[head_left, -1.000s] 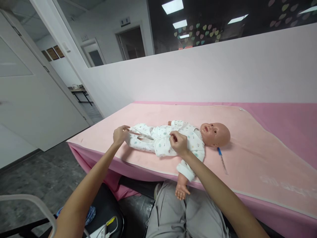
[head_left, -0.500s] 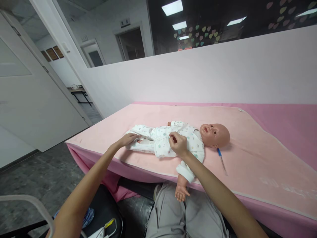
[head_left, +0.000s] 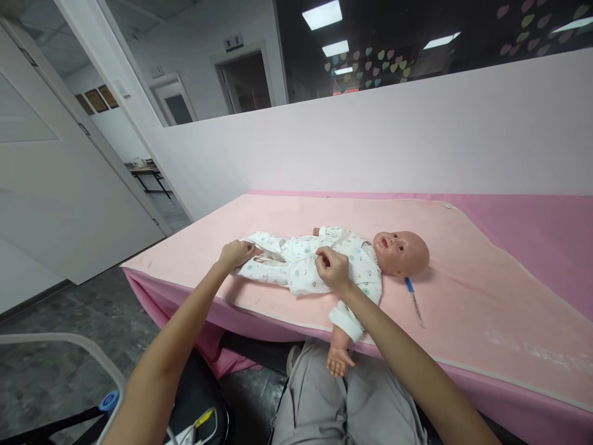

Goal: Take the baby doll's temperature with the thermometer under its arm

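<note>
One doll [head_left: 303, 272] lies on its back on the pale pink cover [head_left: 477, 272], dressed in white patterned clothing [head_left: 306, 283]. Taking its belly as the dial's centre, the head [head_left: 403, 253] points to 3 o'clock and the legs run to 9, with the clothing gaping between them. The doll's near hand [head_left: 340, 361] hangs past the edge towards 5 o'clock, above the grey-trousered lap [head_left: 370, 402].

The left hand [head_left: 235, 254] is at 9 o'clock, fingers bent at the lower legs; whether they pinch cloth or merely touch it, I cannot tell. The right hand [head_left: 334, 267], towards 3 o'clock, is over the torso, fingers curled into a loose ring; whether it grips any fabric is hidden. A slim blue-ended item [head_left: 414, 301] lies between 3 and 4 o'clock, near the head, touched by neither hand.

The step in hand looks to be handling the clothing at the legs. The next move seems to call for a sure hold on the leg cloth at 9 o'clock and light pressure at the torso.
</note>
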A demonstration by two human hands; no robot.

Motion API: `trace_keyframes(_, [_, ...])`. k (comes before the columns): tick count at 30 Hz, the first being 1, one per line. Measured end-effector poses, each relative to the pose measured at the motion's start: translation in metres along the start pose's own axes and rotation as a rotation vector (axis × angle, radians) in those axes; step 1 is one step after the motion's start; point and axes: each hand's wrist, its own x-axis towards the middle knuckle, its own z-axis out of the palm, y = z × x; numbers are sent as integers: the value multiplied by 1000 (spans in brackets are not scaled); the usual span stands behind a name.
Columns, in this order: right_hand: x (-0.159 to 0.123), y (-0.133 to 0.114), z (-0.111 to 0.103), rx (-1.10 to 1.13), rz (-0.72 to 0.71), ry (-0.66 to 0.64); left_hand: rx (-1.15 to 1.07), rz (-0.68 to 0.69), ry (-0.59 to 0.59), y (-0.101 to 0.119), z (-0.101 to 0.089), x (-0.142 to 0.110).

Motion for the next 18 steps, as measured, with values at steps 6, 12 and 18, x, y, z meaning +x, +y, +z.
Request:
trace_keyframes(6, [0,0,0,-10,2,-6,129,160,133,11,-6,20])
trace_keyframes(12, [-1,1,0,-34,51,-54,67,299,14,24,-15,26])
trace_keyframes(18, [0,0,-1,-35,74,-75,140,283,269,-8,-34,14])
